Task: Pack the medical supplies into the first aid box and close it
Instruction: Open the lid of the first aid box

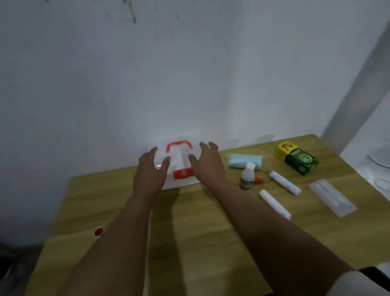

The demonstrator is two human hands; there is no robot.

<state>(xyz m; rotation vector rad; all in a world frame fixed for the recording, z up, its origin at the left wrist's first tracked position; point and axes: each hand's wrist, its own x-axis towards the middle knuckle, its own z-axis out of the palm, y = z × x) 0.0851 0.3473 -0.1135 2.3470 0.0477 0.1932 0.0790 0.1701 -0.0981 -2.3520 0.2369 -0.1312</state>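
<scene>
A white first aid box [179,162] with a red handle and red front latch stands shut at the back of the wooden table [193,226], against the wall. My left hand [151,172] is at its left side and my right hand [207,163] at its right side, fingers spread, holding nothing. To the right of the box lie a pack of blue masks [245,160], a small white bottle [247,175], two white bandage rolls [285,182] [274,203], a clear flat packet [332,196] and a green and yellow carton [298,158].
A small red piece [259,180] lies beside the bottle. A red round mark [98,231] sits near the table's left edge. The wall is right behind the box. Right of the table is a white surface with a dark cable [385,167].
</scene>
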